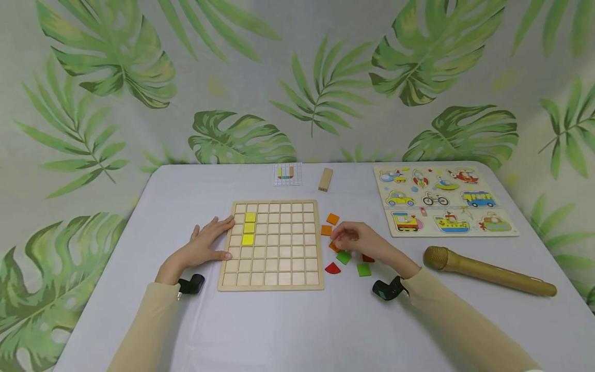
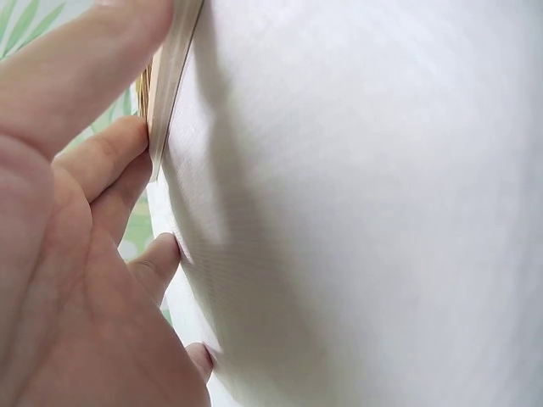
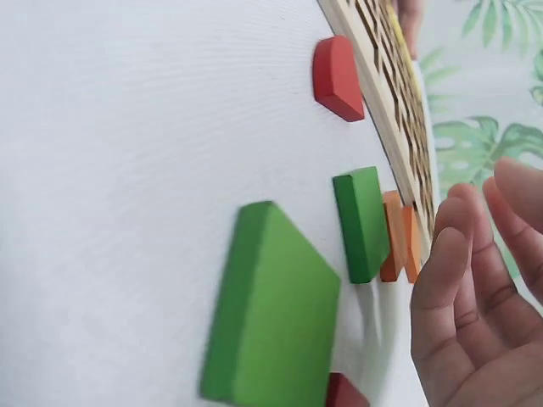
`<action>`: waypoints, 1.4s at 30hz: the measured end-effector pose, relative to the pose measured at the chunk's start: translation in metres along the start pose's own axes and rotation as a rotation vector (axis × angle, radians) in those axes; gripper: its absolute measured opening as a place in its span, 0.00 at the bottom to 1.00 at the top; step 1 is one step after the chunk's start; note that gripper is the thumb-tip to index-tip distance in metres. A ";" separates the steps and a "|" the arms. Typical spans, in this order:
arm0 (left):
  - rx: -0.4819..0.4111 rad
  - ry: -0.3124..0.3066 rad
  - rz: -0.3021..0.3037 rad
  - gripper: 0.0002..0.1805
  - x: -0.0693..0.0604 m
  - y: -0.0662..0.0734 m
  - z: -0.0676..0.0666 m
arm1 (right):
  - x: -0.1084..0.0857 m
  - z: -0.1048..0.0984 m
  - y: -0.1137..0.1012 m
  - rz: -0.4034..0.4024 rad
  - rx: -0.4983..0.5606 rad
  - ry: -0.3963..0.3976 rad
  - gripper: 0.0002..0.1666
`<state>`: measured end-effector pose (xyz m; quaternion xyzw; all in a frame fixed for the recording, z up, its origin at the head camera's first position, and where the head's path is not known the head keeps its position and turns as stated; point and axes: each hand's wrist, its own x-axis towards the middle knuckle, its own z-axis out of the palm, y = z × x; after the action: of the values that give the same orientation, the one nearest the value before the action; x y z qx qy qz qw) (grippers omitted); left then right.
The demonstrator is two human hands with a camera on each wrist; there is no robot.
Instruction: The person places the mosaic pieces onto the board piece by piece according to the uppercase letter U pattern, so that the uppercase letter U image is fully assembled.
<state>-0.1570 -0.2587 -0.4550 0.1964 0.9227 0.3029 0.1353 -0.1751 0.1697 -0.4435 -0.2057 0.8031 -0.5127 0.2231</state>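
You're holding your right hand (image 1: 360, 241) narrow (gripping? can't tell); low sweeps are risking bumping the green tile (image 1: 344, 258) beside it.

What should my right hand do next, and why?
Probably pinch the flat orange square tile just beneath the fingertips of your right hand: the small white gridded card shows an orange column opposite a yellow one, but the pale wooden grid board holds only three yellow square tiles.
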 end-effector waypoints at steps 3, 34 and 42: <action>-0.003 -0.001 0.006 0.49 0.000 0.000 -0.001 | -0.004 0.003 0.000 -0.026 -0.008 -0.042 0.10; 0.002 0.006 -0.005 0.49 -0.002 0.003 0.000 | -0.012 0.028 -0.008 -0.206 -0.335 -0.110 0.14; -0.011 0.007 -0.002 0.49 -0.002 0.004 -0.001 | -0.003 0.027 -0.014 -0.094 -0.171 -0.092 0.07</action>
<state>-0.1545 -0.2570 -0.4518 0.1938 0.9216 0.3087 0.1332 -0.1554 0.1461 -0.4403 -0.2849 0.8224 -0.4422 0.2168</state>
